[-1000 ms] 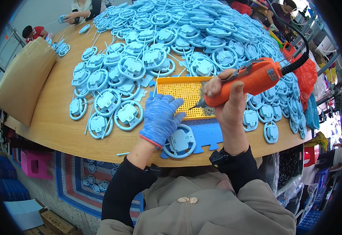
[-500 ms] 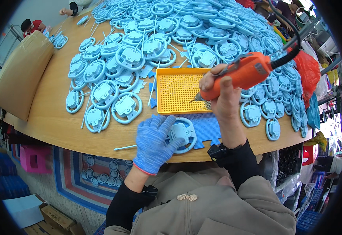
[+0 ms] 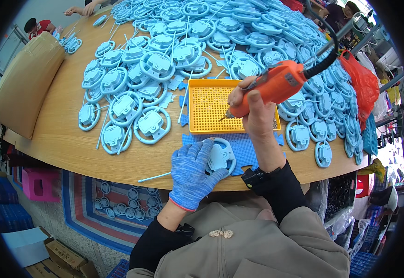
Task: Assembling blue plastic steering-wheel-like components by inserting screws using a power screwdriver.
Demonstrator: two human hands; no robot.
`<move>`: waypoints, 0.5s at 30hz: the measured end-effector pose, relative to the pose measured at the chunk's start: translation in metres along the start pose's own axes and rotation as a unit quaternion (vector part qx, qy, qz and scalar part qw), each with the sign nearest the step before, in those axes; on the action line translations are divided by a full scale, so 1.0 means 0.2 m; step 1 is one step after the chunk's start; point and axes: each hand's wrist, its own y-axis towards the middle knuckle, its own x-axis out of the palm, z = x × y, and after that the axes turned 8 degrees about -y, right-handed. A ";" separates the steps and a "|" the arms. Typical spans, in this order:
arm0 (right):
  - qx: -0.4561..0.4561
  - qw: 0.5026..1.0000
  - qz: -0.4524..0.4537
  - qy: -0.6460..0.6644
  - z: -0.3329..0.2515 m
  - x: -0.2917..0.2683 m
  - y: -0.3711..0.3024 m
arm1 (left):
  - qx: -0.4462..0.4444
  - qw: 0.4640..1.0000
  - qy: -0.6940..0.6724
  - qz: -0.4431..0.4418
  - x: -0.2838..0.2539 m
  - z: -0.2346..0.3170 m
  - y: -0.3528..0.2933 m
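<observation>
Two busy hands: gloved left hand holds the light-blue plastic steering wheel on the blue foam mat, right hand grips the orange electric screwdriver, bit above the yellow perforated tray. Imo, keep the wheel flat and drive straight.
</observation>
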 end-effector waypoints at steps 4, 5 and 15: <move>0.023 1.000 0.003 -0.018 0.00 0.01 0.01 | -0.002 1.000 -0.017 0.000 -0.01 0.00 0.02; 0.020 1.000 0.004 -0.023 0.00 0.00 0.01 | 0.016 1.000 -0.010 0.024 -0.02 -0.01 0.04; -0.005 0.989 -0.035 0.140 -0.29 0.06 -0.03 | 0.102 0.988 -0.084 0.080 -0.05 -0.11 0.26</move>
